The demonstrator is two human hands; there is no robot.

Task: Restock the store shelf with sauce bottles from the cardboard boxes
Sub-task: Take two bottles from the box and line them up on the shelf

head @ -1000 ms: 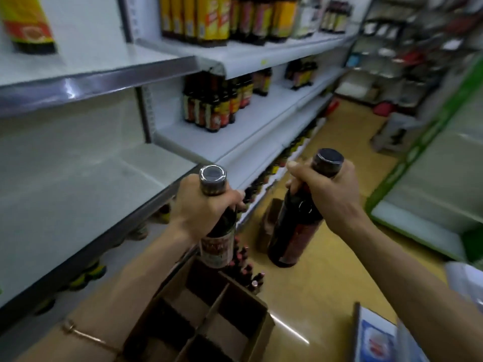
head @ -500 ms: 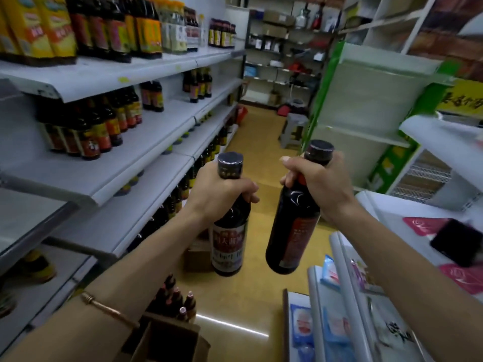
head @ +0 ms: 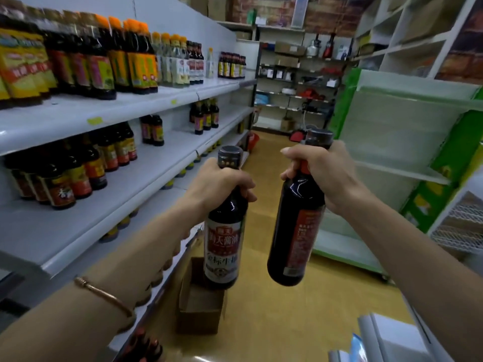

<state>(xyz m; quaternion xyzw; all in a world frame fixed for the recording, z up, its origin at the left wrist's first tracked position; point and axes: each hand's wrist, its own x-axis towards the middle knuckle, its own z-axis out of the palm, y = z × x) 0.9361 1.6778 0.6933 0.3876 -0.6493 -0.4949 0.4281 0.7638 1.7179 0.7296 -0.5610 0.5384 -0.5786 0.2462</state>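
My left hand [head: 217, 186] grips the neck of a dark sauce bottle [head: 224, 244] with a red and white label, held upright over the aisle. My right hand [head: 321, 176] grips the neck of a second dark sauce bottle [head: 295, 231], tilted a little with its base toward the left. Both bottles hang in the air beside the white store shelf [head: 125, 184] on the left, whose middle level carries a group of similar dark bottles [head: 70, 168] at its left end. An open cardboard box [head: 201, 309] sits on the floor below the left bottle.
The top shelf level [head: 146, 105] is lined with sauce and vinegar bottles. Several bottle tops [head: 146, 346] show at the bottom left. A green and white shelf unit [head: 407, 131] stands on the right, packaged goods [head: 386, 340] at bottom right, and racks close the aisle's far end.
The view has swung up and right along the aisle, away from the divided box on the floor. Both hands still hold their bottles, now raised beside the middle shelf level.
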